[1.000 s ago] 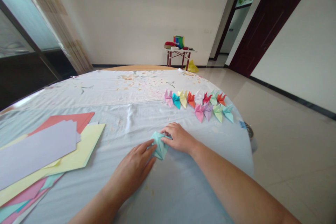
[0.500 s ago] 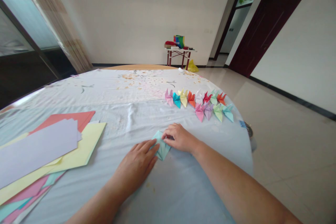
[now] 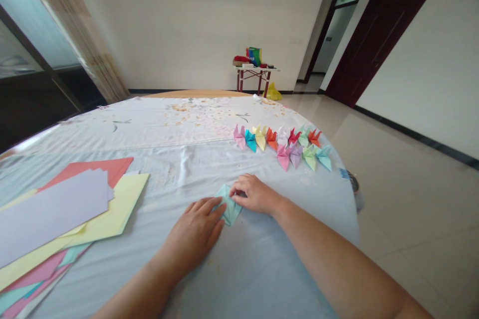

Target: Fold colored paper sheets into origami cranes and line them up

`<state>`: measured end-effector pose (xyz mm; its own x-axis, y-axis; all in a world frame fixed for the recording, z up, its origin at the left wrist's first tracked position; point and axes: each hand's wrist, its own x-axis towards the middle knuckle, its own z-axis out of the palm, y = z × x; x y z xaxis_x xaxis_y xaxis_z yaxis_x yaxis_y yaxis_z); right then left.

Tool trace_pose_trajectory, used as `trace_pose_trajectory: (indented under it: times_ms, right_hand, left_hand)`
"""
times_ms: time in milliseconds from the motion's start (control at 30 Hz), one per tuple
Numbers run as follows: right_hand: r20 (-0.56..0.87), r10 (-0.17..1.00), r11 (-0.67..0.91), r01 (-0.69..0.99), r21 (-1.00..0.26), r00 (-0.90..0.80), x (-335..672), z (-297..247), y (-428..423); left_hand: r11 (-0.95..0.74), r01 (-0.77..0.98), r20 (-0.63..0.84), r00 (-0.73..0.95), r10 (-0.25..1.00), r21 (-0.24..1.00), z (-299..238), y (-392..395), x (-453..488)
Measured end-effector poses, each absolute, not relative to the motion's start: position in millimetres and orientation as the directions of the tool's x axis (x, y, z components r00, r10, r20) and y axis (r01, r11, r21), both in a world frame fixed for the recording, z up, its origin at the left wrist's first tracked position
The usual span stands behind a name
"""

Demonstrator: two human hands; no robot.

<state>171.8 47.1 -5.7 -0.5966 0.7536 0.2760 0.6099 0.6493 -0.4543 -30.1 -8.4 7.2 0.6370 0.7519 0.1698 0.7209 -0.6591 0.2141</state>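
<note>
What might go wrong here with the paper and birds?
If the left hand or right hand slips, the pale green paper they both touch might crease crookedly. The light blue bird sits near the table edge, so a bump could knock it off. The loose sheets overlap untidily and might slide.

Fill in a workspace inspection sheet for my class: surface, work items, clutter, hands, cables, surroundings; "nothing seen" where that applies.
Surface: wrinkled, flowered tablecloth over a round-edged table.
Work items: folded mint-green paper; beyond it, to the right, twelve paper birds, eight behind four.
Clutter: overlapping coloured sheets at left.
Hands: left hand palm-down, fingers on the mint-green paper; right hand curled at its right side, pinch unclear.
Cables: nothing seen.
Surroundings: small table by the wall, yellow bag on the floor near it, dark red door at right.
</note>
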Motion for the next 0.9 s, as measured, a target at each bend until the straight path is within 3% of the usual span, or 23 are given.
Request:
trace_pose_trajectory:
  times_ms: [200,467,900]
  right_hand:
    - [0.275,0.752,0.651,0.611,-0.45,-0.599,170,-5,46]
    - [0.278,0.751,0.654,0.614,-0.441,-0.599,170,-4,45]
    - [0.267,0.765,0.638,0.63,-0.443,-0.587,169,-3,45]
  left_hand:
    - [-0.606,0.709,0.193,0.579,0.792,0.361,12,-3,-26]
    - [-0.534,0.73,0.202,0.498,0.843,0.427,2,1,-23]
    - [-0.52,0.754,0.221,0.471,0.854,0.401,-3,-2,-21]
